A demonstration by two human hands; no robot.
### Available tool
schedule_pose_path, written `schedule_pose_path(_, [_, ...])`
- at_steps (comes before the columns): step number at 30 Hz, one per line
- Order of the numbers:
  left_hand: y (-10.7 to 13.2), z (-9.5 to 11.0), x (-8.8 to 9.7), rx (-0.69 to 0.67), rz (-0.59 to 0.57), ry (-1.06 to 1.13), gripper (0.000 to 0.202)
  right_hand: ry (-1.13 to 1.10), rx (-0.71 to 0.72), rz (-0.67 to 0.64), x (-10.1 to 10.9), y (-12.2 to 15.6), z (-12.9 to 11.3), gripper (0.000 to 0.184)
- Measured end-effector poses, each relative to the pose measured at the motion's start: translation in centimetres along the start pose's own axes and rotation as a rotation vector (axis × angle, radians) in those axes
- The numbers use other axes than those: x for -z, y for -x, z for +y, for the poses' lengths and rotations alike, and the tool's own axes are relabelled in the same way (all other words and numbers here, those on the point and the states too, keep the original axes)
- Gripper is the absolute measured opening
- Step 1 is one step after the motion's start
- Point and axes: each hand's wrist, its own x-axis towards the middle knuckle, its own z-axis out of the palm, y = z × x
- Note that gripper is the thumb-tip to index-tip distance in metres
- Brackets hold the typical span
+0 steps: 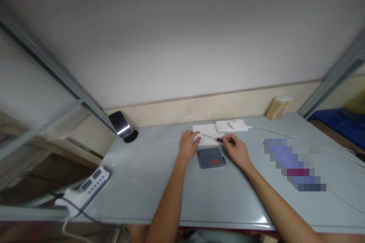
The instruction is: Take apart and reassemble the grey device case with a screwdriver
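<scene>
My right hand (236, 150) is closed around the black and yellow handle of a screwdriver (219, 140). Its thin metal shaft points left over a white sheet (209, 129), with the tip close to my left fingers. On the sheet's left edge rests my left hand (188, 145), thumb and forefinger bent round a small whitish thing too unclear to name. A flat dark grey case (207, 155) with a red mark lies just in front of the sheet, between my two hands.
Behind my right hand sits a white power strip (224, 126) with a plug and cable. A phone (119, 124) leans on a stand at the back left. Another white power strip (88, 191) lies front left. A yellowish box (278, 108) stands back right, a blurred-out object (291, 163) nearer.
</scene>
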Motion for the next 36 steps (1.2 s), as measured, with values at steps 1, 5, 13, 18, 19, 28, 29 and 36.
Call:
schedule_pose_path(1, [0.1, 0.1, 0.0, -0.013, -0.008, -0.002, 0.027, -0.004, 0.002, -0.018, 0.0, 0.0, 0.0, 0.034])
schedule_pose_path(5, [0.2, 0.3, 0.1, -0.031, 0.002, 0.025, 0.023, -0.019, 0.013, -0.068, 0.1, 0.2, -0.5, 0.036])
schedule_pose_path(13, [0.2, -0.2, 0.1, 0.043, 0.05, 0.066, 0.015, -0.169, 0.011, 0.024, 0.2, 0.2, -1.1, 0.046])
schedule_pose_path(18, [0.1, 0.3, 0.2, 0.061, 0.028, 0.013, 0.025, -0.243, -0.055, 0.147, 0.8, -0.4, -0.8, 0.051])
schedule_pose_path(19, [0.1, 0.6, 0.4, 0.079, 0.039, 0.0, 0.026, -0.263, -0.066, 0.162, 0.9, -0.5, -0.8, 0.051])
schedule_pose_path(28, [1.3, 4.1, 5.0, 0.072, -0.454, 0.222, 0.031, -0.384, -0.135, 0.24, 1.0, -0.6, -0.5, 0.051])
schedule_pose_path(29, [1.4, 4.3, 5.3, 0.075, -0.503, 0.28, 0.031, -0.393, -0.144, 0.242, 0.9, -0.6, -0.5, 0.05])
schedule_pose_path(36, [1.5, 3.2, 4.3, 0.135, -0.598, 0.5, 0.019, -0.367, -0.136, 0.222, 0.9, -0.5, -0.7, 0.051])
